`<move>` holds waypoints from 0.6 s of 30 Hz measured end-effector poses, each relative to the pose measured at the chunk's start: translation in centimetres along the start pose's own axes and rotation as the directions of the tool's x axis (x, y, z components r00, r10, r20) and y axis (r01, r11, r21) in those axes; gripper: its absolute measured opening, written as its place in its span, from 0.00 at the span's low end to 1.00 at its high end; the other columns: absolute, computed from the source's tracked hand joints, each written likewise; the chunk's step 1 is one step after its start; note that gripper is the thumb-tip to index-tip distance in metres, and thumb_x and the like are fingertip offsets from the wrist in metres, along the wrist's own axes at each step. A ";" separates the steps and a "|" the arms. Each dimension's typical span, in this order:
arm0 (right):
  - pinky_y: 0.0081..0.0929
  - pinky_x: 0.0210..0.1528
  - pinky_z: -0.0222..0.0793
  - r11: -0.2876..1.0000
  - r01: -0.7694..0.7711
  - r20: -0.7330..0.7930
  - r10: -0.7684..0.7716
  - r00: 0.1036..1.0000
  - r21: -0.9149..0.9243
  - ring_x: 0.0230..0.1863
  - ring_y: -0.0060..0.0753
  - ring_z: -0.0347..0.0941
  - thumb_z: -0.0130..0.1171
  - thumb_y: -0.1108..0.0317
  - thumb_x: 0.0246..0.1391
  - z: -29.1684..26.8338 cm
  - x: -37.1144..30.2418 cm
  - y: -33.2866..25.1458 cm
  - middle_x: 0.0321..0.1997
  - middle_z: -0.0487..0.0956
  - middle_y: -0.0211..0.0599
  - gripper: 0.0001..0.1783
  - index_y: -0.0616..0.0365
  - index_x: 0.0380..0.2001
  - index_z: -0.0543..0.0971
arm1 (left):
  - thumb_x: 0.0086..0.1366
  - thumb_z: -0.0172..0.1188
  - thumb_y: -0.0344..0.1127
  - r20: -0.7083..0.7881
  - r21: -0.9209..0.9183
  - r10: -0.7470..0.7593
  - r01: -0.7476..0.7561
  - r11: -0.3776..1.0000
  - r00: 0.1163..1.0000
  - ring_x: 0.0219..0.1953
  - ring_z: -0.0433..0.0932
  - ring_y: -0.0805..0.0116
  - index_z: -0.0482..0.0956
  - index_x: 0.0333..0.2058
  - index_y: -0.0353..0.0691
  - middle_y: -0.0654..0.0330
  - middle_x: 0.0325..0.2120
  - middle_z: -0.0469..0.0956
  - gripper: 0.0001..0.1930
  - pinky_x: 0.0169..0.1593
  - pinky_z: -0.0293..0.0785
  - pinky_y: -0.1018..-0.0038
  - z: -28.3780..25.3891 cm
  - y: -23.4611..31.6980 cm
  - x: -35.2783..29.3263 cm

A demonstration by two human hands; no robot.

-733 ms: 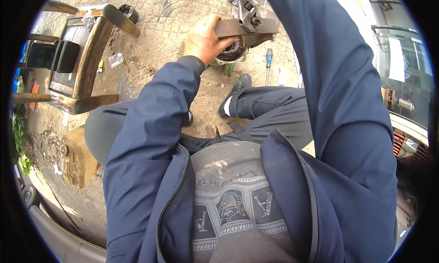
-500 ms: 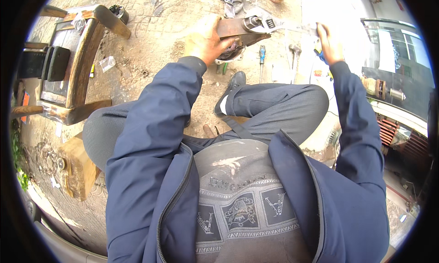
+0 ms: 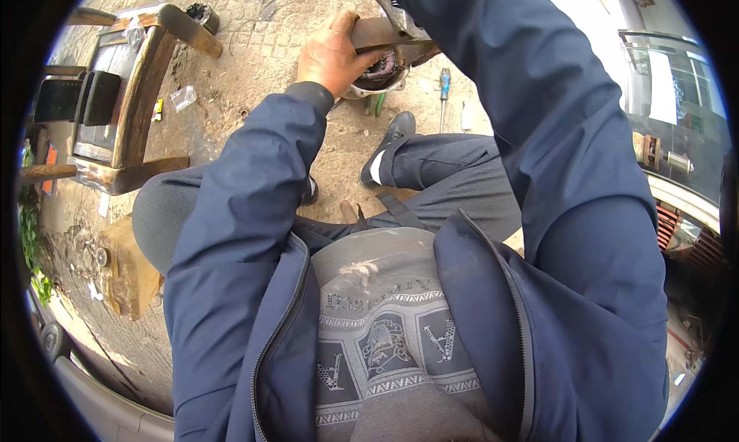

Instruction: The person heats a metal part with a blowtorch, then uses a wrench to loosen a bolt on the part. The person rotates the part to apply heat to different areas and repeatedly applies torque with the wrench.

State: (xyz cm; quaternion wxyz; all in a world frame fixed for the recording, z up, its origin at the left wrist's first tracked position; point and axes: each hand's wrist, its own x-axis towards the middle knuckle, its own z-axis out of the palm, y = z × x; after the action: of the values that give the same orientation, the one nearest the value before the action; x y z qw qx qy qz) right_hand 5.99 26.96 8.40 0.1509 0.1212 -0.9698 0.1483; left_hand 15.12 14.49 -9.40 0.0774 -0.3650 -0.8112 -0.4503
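Note:
My left hand (image 3: 331,53) is closed around the left end of a flat brown metal bar (image 3: 377,33). Beneath the bar sits a round metal motor housing (image 3: 399,82) with what look like windings inside. Part of an adjustable wrench (image 3: 402,15) shows above the bar's right part, beside my right sleeve. My right arm reaches far forward across the upper middle, covering the bar's right end. The right hand itself lies beyond the upper edge.
A blue-handled screwdriver (image 3: 444,88) lies on the ground right of the housing. To the left is a worn wooden chair (image 3: 135,161) on its side. A wooden block (image 3: 131,276) stands by my left knee. A motor rotor (image 3: 666,156) is at the far right.
My right arm has swung from the right side forward and leftward, turning the wrench's handle away from me. The right hand has left the view. My left hand keeps its hold on the bar.

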 end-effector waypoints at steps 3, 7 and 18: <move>0.45 0.50 0.81 0.952 -0.281 -0.102 0.269 0.958 -0.124 0.46 0.51 0.86 0.63 0.56 0.64 -3.1 -2.8 13.5 0.45 0.86 0.55 0.22 0.58 0.54 0.83 | 0.52 0.83 0.53 0.025 -0.013 -0.025 0.025 1.000 0.999 0.44 0.85 0.48 0.80 0.49 0.39 0.49 0.39 0.84 0.33 0.48 0.82 0.59 -0.3 0.4 0.3; 0.40 0.49 0.83 0.831 -0.521 0.062 0.540 0.839 -0.193 0.43 0.45 0.87 0.61 0.57 0.68 -10.7 -20.8 20.4 0.44 0.86 0.54 0.21 0.55 0.59 0.82 | 0.52 0.82 0.53 0.063 -0.008 -0.052 0.052 0.999 0.997 0.43 0.84 0.49 0.80 0.49 0.40 0.50 0.38 0.83 0.32 0.49 0.82 0.59 -0.4 0.7 0.3; 0.29 0.24 0.70 0.906 0.406 0.144 -0.421 0.895 0.122 0.22 0.27 0.73 0.70 0.71 0.46 -8.1 -25.5 -10.3 0.24 0.73 0.27 0.28 0.54 0.55 0.86 | 0.55 0.80 0.54 -0.038 0.014 0.041 -0.040 0.999 0.998 0.40 0.85 0.48 0.78 0.48 0.41 0.53 0.37 0.83 0.30 0.44 0.82 0.58 0.3 -0.3 0.2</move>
State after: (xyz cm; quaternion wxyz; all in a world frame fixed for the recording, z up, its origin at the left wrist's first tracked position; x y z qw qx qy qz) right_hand 34.51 24.87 9.94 0.0919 0.3433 -0.9234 0.1450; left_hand 14.88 14.73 -9.66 0.1045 -0.3721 -0.8048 -0.4504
